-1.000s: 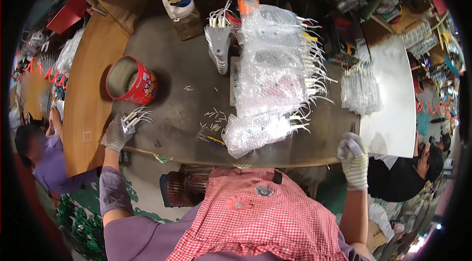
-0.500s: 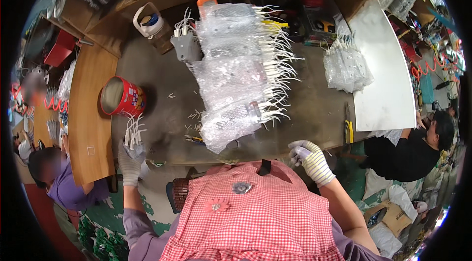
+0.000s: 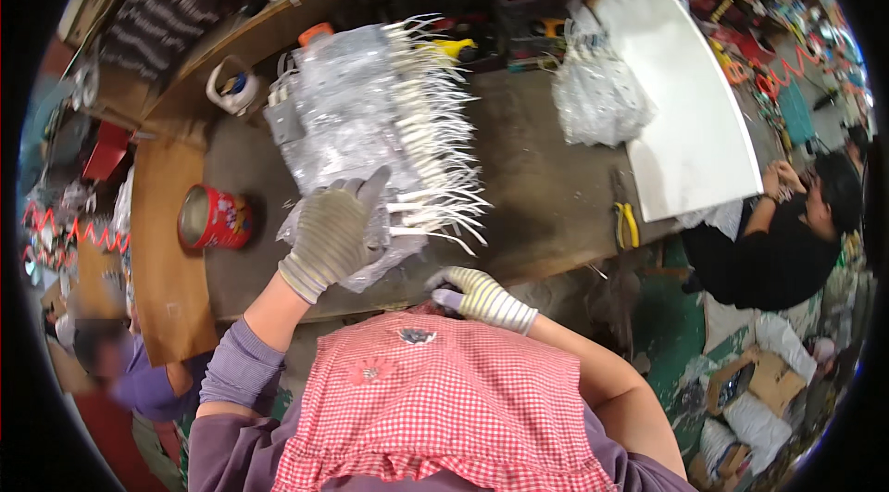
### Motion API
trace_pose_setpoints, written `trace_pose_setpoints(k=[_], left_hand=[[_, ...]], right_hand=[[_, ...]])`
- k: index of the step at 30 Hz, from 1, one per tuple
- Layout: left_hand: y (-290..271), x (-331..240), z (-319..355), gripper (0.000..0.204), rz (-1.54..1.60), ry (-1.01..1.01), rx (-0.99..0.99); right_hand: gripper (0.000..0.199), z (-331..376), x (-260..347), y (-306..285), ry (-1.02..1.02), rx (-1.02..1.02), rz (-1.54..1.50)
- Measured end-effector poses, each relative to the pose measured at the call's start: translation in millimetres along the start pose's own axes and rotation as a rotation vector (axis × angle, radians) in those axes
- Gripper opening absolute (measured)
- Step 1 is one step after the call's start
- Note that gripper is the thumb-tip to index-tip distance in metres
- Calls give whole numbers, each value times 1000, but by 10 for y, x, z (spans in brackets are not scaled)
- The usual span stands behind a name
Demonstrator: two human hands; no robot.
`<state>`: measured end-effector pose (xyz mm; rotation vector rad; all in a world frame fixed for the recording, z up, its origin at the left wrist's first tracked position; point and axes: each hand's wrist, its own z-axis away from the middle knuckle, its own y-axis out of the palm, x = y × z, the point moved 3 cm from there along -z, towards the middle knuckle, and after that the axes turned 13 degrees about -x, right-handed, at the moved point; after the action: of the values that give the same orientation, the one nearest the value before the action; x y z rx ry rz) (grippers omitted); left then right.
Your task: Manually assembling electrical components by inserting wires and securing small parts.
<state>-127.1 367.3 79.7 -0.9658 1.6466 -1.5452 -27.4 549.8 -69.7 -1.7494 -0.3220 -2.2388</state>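
Observation:
My left hand (image 3: 326,234), in a striped grey-palmed glove, is over the near end of a row of bubble-wrapped bundles (image 3: 347,84). Between its thumb and fingers is a flat grey piece with white wires (image 3: 379,225), partly covered by the hand. From the bundles' right side stick out many white wire ends (image 3: 433,126). My right hand (image 3: 483,299), gloved in the same striped kind, hangs at the table's front edge near my apron. Its fingers are curled in; whatever they may hold is hidden.
On the left stands a red tin (image 3: 227,219), with a white-handled container (image 3: 231,87) behind it. Another wrapped bundle (image 3: 602,94) lies by a white board (image 3: 690,112) at right. Yellow-handled pliers (image 3: 626,225) lie near the front edge. One person (image 3: 769,242) sits at right, another (image 3: 153,367) at left.
My left hand has moved from beside the red tin, right and forward onto the wrapped row, bringing the grey wired piece. My right hand has shifted left. The whole view has turned somewhat.

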Motion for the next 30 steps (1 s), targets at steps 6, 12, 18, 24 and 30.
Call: trace_pose_setpoints(k=[6,12,18,24,30], left_hand=[[257,-63,-37,98,-17,-59,-64],[289,-66,-2,89,36,-178,-201],[337,-99,95,85,-101,-186,-325],[393,-227,220,77,-216,-158,-405],[377,-238,268,76,-227,-204,-403]], right_hand=[[23,322,-247,-768,187,-429,-156],[41,689,-448,-1957,-105,-1177,1274],[79,622,-562,-2377,541,-992,1426],[74,593,-744,-2631,398,-1013,1437],[55,575,-570,-2749,-116,-1041,463]])
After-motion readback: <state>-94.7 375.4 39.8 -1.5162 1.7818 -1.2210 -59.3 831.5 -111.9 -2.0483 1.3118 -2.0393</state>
